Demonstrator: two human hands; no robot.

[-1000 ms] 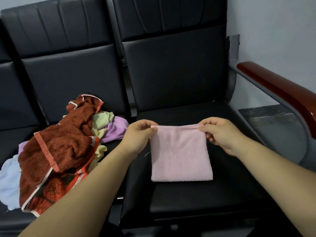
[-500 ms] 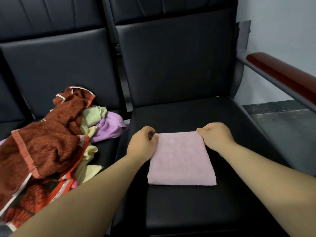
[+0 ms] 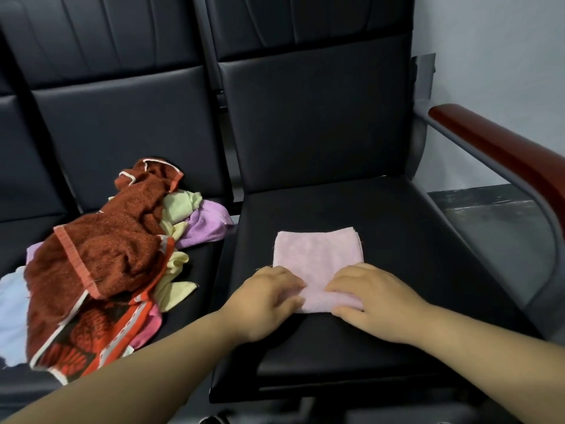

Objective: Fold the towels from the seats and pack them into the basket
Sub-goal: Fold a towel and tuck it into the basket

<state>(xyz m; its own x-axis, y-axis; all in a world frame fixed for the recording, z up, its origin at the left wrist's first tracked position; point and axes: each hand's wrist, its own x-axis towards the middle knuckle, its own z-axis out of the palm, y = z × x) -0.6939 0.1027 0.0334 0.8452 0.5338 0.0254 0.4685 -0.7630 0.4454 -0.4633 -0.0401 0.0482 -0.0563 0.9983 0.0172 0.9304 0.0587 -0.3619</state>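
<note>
The pink towel (image 3: pixel 318 255) lies folded into a small square on the cushion of the right-hand black seat (image 3: pixel 397 215), its far edge flat and its near edge lifted into a soft roll. Both hands are at that near edge. The left hand (image 3: pixel 263 301) holds the towel's near left corner and the right hand (image 3: pixel 373 301) its near right corner. Each pinches the cloth with fingers curled over the top and the thumb below, knuckles up, the two hands close together but apart.

Left of the pink towel, on the next seat (image 3: pixel 201 270), is a loose pile of unfolded towels. A large rust-red towel (image 3: pixel 107 249) with an orange and white patterned border lies on top. A yellow towel (image 3: pixel 180 206) and a purple towel (image 3: pixel 208 228) poke out on the side nearest the pink towel, and a pale blue towel (image 3: pixel 12 307) is at the far left. The pile is well apart from the pink towel.

Right of the pink towel runs a grey metal arm with a red-brown armrest (image 3: pixel 504 160), and beyond it are dark floor (image 3: pixel 495 228) and a pale wall (image 3: pixel 489 56).
</note>
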